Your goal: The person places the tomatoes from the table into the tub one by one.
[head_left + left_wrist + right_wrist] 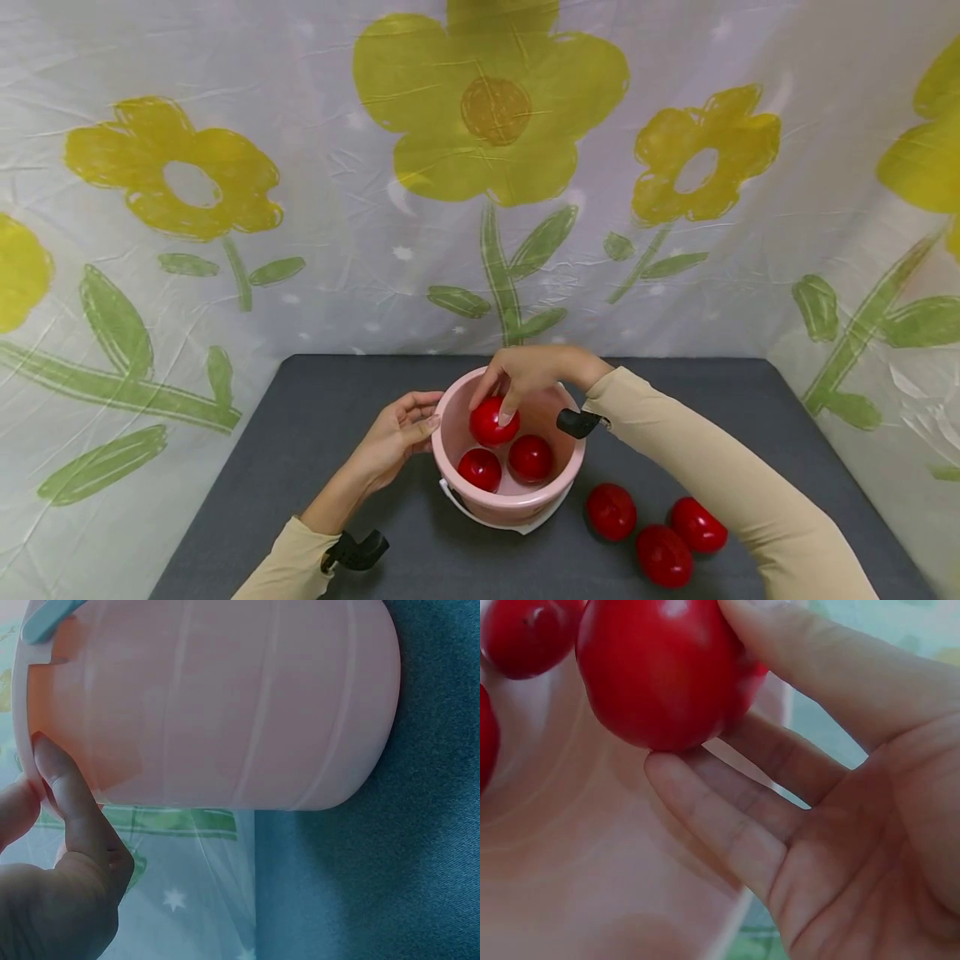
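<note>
A pink bucket (517,500) with a white handle (528,527) stands upright on the dark table. My left hand (392,437) pinches its rim at the left; in the left wrist view the hand (75,877) has its thumb and fingers on either side of that rim. Reaching over the far rim, my right hand (528,375) holds a red apple (495,422) inside the bucket. The right wrist view has this apple (667,675) between the thumb and fingers. Below it in the bucket lie two more red apples, one at left (480,470) and one at right (531,458).
Three red apples sit on the dark table (300,467) to the right of the bucket: one nearest it (611,511), one in front (664,556) and one beside my right sleeve (697,525). A flower-printed curtain (337,275) hangs behind and at both sides.
</note>
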A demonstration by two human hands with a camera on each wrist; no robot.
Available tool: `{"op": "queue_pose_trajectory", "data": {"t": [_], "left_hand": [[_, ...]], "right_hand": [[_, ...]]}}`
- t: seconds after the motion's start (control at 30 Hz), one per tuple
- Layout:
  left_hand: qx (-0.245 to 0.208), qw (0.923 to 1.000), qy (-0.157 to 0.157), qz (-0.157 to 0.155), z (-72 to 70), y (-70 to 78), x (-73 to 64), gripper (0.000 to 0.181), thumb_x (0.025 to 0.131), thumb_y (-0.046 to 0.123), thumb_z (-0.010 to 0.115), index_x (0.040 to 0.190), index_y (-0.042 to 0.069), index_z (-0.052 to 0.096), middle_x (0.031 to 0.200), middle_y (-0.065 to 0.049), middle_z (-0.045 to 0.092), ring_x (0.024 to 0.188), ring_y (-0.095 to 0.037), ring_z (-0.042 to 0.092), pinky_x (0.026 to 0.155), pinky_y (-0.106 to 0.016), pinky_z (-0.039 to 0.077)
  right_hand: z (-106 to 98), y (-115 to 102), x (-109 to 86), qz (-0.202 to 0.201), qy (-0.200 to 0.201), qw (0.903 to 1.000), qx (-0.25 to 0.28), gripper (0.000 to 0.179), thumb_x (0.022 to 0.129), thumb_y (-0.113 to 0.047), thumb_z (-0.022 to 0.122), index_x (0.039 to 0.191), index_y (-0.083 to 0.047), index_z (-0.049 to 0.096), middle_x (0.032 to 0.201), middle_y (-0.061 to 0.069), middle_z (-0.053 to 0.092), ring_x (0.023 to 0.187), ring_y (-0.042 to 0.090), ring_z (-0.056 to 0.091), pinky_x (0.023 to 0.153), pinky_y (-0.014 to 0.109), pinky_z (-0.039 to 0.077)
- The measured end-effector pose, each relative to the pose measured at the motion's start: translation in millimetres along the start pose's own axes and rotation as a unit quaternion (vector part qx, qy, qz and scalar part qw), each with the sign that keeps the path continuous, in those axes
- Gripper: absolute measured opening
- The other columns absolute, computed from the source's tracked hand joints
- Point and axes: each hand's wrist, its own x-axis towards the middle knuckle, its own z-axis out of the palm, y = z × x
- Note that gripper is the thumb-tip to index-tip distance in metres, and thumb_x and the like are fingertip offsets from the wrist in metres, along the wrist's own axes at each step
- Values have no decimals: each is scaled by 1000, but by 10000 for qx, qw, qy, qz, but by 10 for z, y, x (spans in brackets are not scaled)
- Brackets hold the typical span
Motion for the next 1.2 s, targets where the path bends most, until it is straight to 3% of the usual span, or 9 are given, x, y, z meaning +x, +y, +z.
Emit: {"op": "queue_pose_trajectory", "data": {"t": [0.27,0.6,0.93,1.2], "left_hand": [[-32,10000,18,-54,7,-6,12,53,97,7,61,140,-9,35,113,-4,60,94,-10,65,75,-23,58],[-22,9999,57,-80,17,-1,5,52,96,7,61,140,-7,37,113,-4,60,94,-10,64,74,-22,58],[-45,9999,71,-92,22,2,-12,52,96,8,62,140,-6,37,116,-8,58,96,-13,64,74,-23,58],[-47,9999,76,-77,11,-11,-14,53,96,9,63,140,-6,38,116,-7,58,96,-12,64,74,-22,58]], "right_hand": [[135,35,64,53,45,9999,-108,40,84,-8,77,122,-18,72,117,-4,73,103,14,63,86,27,58],[219,37,68,376,138,9989,252,42,82,-7,78,122,-19,71,116,-4,72,106,17,62,86,32,59],[155,6,38,8,167,9998,-89,39,85,-5,75,122,-16,72,122,8,72,117,32,63,86,28,58],[165,37,58,58,190,9998,5,39,83,-7,78,120,-15,73,118,3,74,118,31,63,89,29,58]]}}
